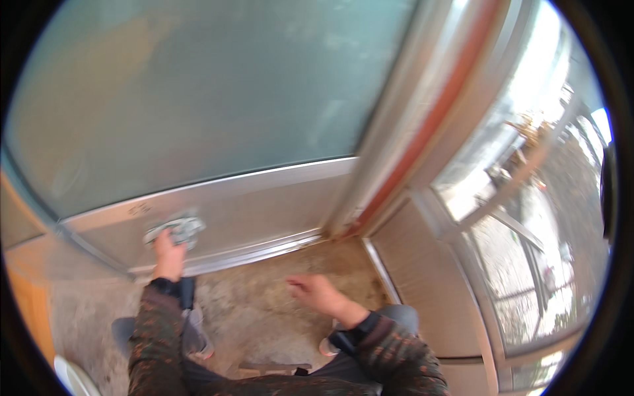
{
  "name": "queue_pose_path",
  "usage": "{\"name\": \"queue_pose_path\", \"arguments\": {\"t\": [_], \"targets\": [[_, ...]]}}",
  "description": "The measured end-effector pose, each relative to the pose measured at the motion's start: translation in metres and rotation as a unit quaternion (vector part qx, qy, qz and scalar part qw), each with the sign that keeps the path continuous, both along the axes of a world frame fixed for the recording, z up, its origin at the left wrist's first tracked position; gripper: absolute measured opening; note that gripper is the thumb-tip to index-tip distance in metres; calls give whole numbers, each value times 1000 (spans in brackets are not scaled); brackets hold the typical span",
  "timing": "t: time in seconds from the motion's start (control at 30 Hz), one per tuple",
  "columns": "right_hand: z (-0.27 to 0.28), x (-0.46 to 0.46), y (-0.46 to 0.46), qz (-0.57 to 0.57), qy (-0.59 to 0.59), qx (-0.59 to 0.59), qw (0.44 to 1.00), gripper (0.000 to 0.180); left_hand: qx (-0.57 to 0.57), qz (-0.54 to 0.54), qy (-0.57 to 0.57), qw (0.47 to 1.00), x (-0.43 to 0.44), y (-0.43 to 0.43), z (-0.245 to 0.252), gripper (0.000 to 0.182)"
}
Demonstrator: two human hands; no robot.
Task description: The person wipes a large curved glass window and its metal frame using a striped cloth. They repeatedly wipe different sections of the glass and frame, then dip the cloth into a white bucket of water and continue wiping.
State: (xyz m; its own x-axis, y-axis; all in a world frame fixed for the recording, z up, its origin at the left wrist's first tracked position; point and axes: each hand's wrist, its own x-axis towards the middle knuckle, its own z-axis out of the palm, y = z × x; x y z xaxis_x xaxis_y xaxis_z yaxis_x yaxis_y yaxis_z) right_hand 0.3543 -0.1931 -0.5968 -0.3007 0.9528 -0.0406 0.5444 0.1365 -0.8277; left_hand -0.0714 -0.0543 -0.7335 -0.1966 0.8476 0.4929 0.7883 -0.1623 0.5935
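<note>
My left hand (pixel 168 255) grips a crumpled pale cloth (pixel 190 228) with a grey-green pattern. It presses the cloth against the metal lower panel (pixel 267 208) of a door, just under the bottom rail. Above that rail rises a large frosted glass pane (pixel 237 99). Off to the right, my right hand (pixel 319 295) hovers over the floor between my knees, touching nothing. Its fingers are loosely curled together and slightly blurred, and I see nothing in them.
A concrete floor (pixel 277 317) lies between my shoes. On the right stand a metal-framed side panel (pixel 426 267) and windows (pixel 510 267) facing outdoors. A reddish strip (pixel 421 143) runs up the corner. At lower left are a wooden surface (pixel 30 307) and a white rounded object (pixel 74 378).
</note>
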Motion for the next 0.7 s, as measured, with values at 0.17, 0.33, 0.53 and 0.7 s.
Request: {"name": "queue_pose_path", "arguments": {"t": [0.17, 0.33, 0.53, 0.7], "targets": [[3, 2, 6, 1, -29, 74, 997, 28, -45, -20, -137, 989, -2, 23, 56, 52], [15, 6, 4, -14, 5, 62, 998, 30, -108, 24, 68, 991, -23, 44, 57, 61], [24, 9, -5, -1, 23, 69, 997, 28, -56, 108, -657, 744, -20, 80, 41, 55], [29, 8, -11, -22, 67, 76, 995, 19, 19, 213, -668, 712, 22, 68, 70, 55]]}}
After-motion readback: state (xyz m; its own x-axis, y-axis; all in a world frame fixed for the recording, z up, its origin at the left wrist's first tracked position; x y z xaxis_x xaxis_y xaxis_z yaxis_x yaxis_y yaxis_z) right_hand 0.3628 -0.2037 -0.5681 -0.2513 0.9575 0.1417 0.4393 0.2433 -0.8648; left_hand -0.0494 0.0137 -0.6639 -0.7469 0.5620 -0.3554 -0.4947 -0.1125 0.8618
